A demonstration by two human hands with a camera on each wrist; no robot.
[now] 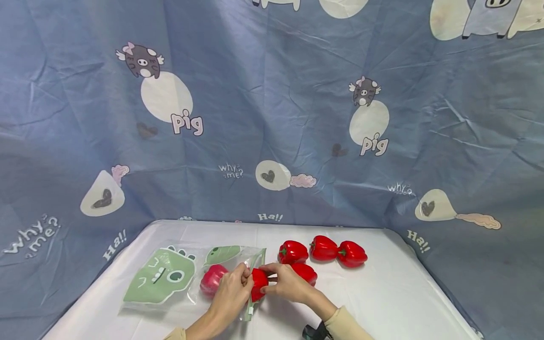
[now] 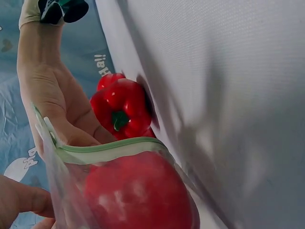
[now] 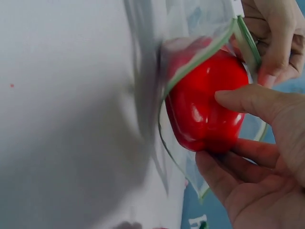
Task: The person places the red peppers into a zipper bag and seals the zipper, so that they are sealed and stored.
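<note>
A clear zip bag with a green dinosaur print (image 1: 163, 278) lies on the left part of the table, its mouth facing right. Inside it, near the opening, is one red bell pepper (image 1: 210, 279). My left hand (image 1: 228, 293) pinches the upper edge of the bag's mouth, beside the white slider. With thumb and fingers, my right hand (image 1: 291, 284) grips another red bell pepper (image 3: 209, 102) in the opening, partly behind the green-edged film. That film covers the pepper (image 2: 140, 191) in the left wrist view. A further red bell pepper (image 1: 306, 272) lies just behind the right hand, partly hidden by it.
Several more red bell peppers lie behind the right hand: one pepper (image 1: 293, 252) alone and a close pair, a left pepper (image 1: 324, 248) and a right pepper (image 1: 352, 254). A printed blue curtain (image 1: 263, 118) hangs behind the white table (image 1: 395, 293).
</note>
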